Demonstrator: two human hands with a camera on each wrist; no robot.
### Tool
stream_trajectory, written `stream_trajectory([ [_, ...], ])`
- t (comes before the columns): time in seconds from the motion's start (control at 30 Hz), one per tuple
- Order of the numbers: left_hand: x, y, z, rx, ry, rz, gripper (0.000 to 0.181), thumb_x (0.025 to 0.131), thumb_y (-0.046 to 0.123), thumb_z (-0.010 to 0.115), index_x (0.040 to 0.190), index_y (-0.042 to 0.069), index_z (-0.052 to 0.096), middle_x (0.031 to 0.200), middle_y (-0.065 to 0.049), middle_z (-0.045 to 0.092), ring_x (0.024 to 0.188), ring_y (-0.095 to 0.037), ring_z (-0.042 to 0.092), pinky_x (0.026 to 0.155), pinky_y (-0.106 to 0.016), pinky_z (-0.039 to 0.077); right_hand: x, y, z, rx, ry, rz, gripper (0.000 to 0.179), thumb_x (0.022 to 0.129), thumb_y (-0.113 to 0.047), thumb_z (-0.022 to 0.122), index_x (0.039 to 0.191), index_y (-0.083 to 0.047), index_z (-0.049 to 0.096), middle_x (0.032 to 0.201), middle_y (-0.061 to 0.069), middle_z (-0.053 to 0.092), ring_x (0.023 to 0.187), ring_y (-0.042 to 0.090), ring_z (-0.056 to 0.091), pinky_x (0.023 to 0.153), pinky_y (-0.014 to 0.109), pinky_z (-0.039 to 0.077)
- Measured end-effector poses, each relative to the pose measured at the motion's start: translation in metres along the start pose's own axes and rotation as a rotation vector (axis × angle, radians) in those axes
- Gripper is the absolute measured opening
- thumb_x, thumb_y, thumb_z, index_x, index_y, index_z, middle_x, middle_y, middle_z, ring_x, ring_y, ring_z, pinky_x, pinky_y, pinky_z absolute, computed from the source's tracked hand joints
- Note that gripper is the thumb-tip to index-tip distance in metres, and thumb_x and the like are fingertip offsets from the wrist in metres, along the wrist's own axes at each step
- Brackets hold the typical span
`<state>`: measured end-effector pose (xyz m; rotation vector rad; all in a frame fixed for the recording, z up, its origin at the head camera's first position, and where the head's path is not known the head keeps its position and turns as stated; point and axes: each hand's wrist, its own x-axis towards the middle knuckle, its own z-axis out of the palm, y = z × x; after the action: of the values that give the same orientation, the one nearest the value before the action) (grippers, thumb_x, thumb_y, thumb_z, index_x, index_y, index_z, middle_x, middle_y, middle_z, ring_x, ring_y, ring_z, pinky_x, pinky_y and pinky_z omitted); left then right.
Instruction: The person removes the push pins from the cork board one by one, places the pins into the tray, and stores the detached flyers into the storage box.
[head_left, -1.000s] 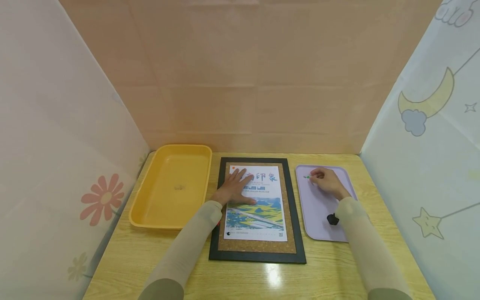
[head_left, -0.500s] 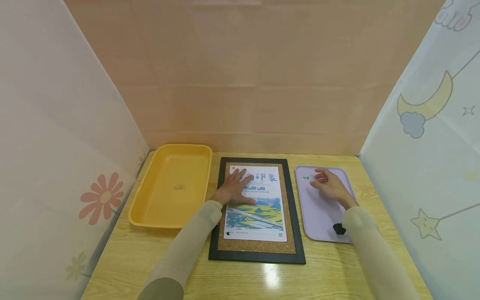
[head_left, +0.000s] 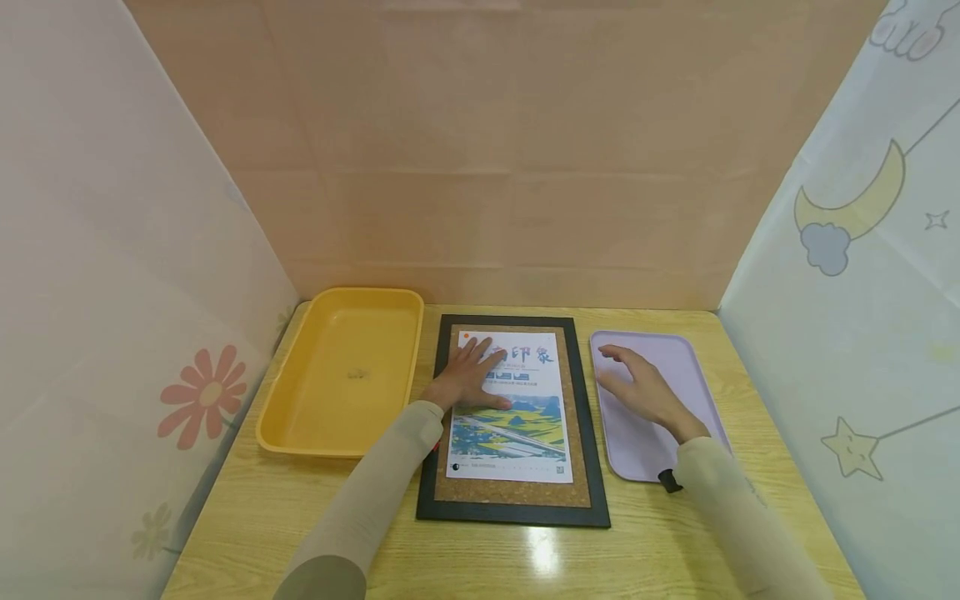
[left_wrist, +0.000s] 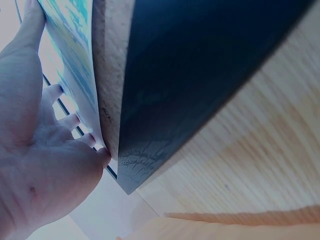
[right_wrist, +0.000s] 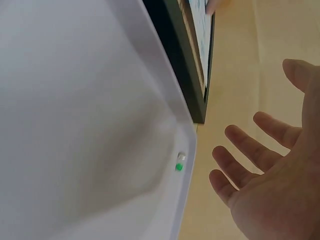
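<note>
Left hand (head_left: pixel 471 379), fingers spread, rests on a poster (head_left: pixel 517 425); right hand (head_left: pixel 642 389), fingers apart, hovers over a lilac tray (head_left: pixel 630 446) at three o'clock.

On the printed sheet (head_left: pixel 517 425), the 2 large characters 印象 (head_left: pixel 532 354) can be read at the top, beside lettering (head_left: pixel 500 354) partly covered by the left hand (head_left: pixel 469 382), and the smaller printed lines (head_left: pixel 512 384) are illegible.
</note>
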<state>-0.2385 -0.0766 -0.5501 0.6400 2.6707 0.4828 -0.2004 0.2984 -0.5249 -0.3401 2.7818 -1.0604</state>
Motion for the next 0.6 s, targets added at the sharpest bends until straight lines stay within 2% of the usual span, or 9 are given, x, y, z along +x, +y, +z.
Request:
stream_trajectory([
  [0.2,-0.001,0.001,-0.002,0.009,-0.010,-0.004,0.112,0.096,0.068,0.080,0.182,0.023,0.024,0.194,-0.011,0.005,0.181,-0.041,-0.002,0.146,-0.066,0.003,-0.010,-0.026,0.016,-0.038,-0.035,-0.083,0.069,0.113,-0.048,0.066,0.168,-0.009,0.050,0.177,0.025,0.045,0.167,0.056,0.033,0.130,0.084,0.027],
  [0.27,-0.001,0.001,-0.001,0.015,-0.005,-0.006,0.113,0.095,0.069,0.080,0.182,0.024,0.024,0.194,-0.011,0.005,0.181,-0.040,-0.001,0.146,-0.066,0.004,-0.013,-0.035,0.022,-0.051,-0.043,-0.120,0.066,0.112,-0.045,0.068,0.167,-0.010,0.052,0.176,0.025,0.046,0.167,0.057,0.033,0.130,0.085,0.027],
  [0.47,-0.001,0.000,-0.001,0.030,0.001,-0.012,0.113,0.094,0.072,0.080,0.182,0.026,0.025,0.194,-0.010,0.007,0.181,-0.040,0.002,0.146,-0.066,0.006,-0.020,-0.056,0.039,-0.056,-0.055,-0.288,0.057,0.108,-0.034,0.076,0.158,-0.011,0.063,0.169,0.027,0.053,0.157,0.055,0.048,0.123,0.086,0.038],
  [0.6,0.001,0.000,0.000,0.041,-0.003,-0.022,0.113,0.094,0.073,0.079,0.182,0.027,0.025,0.194,-0.009,0.007,0.181,-0.039,0.001,0.146,-0.065,0.006,-0.023,-0.068,0.051,-0.047,-0.066,-0.369,0.049,0.105,-0.033,0.078,0.148,-0.009,0.070,0.162,0.026,0.059,0.151,0.051,0.055,0.118,0.082,0.046],
])
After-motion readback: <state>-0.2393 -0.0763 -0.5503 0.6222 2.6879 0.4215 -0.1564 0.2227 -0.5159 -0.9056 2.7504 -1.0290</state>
